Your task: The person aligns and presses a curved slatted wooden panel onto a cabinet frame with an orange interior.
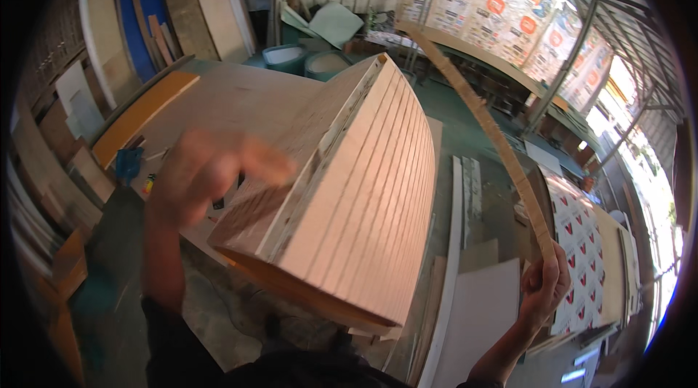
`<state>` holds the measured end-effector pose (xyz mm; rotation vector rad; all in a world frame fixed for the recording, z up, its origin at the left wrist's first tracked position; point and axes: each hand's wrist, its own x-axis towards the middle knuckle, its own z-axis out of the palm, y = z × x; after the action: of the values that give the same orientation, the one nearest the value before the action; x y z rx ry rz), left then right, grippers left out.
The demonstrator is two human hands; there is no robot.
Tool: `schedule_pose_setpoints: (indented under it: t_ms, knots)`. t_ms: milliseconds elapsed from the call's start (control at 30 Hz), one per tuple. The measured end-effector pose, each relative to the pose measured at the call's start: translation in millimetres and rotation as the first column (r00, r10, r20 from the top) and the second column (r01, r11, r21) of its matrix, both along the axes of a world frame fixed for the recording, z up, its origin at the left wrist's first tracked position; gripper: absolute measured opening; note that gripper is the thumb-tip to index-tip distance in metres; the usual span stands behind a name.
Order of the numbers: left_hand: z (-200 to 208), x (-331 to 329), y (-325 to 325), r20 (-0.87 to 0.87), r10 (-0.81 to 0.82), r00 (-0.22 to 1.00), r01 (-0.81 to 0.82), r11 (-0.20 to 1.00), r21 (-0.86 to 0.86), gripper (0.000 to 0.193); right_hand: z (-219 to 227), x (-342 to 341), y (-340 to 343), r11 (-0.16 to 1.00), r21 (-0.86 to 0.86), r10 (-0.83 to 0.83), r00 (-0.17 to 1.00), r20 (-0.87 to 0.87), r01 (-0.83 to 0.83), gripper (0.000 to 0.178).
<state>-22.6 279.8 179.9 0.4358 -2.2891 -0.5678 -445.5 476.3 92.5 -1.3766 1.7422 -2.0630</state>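
An overturned wooden boat hull (363,199) with narrow grooved planking fills the middle, its pointed end facing away from me. A pale slot (313,170) runs lengthwise along its ridge. My right hand (547,285) is closed around the near end of a long, thin wooden strip (502,144), to the right of the hull. The strip rises away from me in a slight curve. My left hand (214,177) hovers over the left side of the hull near the slot. Motion smears its fingers, so whether it holds anything cannot be told.
Under the hull lies a plywood sheet (240,83). Boards (203,3) lean at the back left, near two tubs (327,65). A blue object (129,164) sits left of my left hand. Boards and printed sheets (574,250) are stacked at the right, beside a metal post (563,65).
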Motion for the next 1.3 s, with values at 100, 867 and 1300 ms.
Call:
schedule_pose_setpoints:
  t_ms: [100, 867, 1300]
  knots:
    - [-2, -11, -71, 0.003, 0.020, 1.000, -0.021, 0.994, 0.103, 0.063, 25, 82, 40, 0.979, 0.081, -0.153, 0.934, -0.323, 0.188, 0.041]
    - [-69, -109, -206, -0.069, -0.228, 0.971, 0.237, 0.944, 0.228, 0.067, 88, 371, -44, 0.687, 0.375, -0.081, 0.578, -0.812, 0.622, 0.041]
    - [-43, -115, -180, 0.243, -0.143, 0.959, 0.114, 0.985, 0.130, 0.088, 71, 339, -55, 0.774, 0.401, 0.008, 0.626, -0.780, 0.490, 0.047]
